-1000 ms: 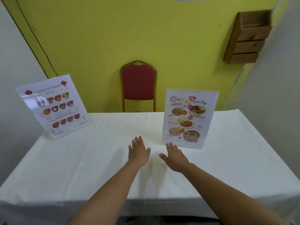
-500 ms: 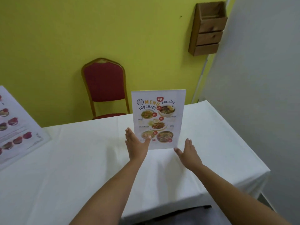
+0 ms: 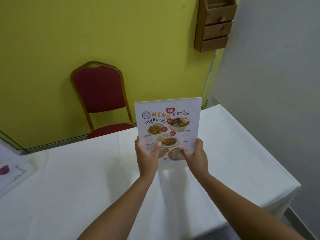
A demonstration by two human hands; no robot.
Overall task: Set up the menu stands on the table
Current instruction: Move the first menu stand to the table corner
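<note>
1. The left hand (image 3: 146, 157) grips the lower left edge of the Thai menu stand (image 3: 167, 130), thumb across its printed face, fingers behind it.
2. The right hand (image 3: 196, 156) grips the lower right edge the same way, thumb on the front.
3. The stand is upright, facing the person, over the right part of the white-clothed table (image 3: 78, 179); whether its base touches the cloth cannot be told.
4. A second menu (image 3: 10, 172) lies at the far left edge of view.
5. A red chair (image 3: 98, 90) stands beyond the table against the yellow wall (image 3: 103, 32), which carries a wooden rack (image 3: 214, 25).
</note>
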